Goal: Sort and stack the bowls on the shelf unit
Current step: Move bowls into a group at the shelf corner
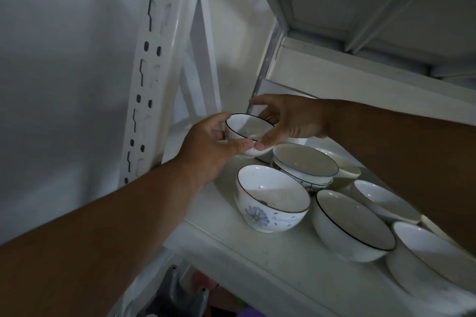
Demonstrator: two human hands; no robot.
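Observation:
A small white bowl with a black rim (248, 129) is held just above the white shelf (262, 262), near its back left corner. My left hand (208, 147) grips its left side and base, and my right hand (286, 123) grips its right rim. On the shelf stand a white bowl with a blue flower (270, 201), a blue-rimmed bowl (305, 162) on top of a short stack, a larger black-rimmed bowl (353, 229), and several more plain white bowls (386, 201) under my right forearm.
A white slotted upright post (152, 77) stands at the left, against a white wall. The underside of the shelf above (373, 8) hangs close overhead. Grey and purple objects (177, 296) show on the level below.

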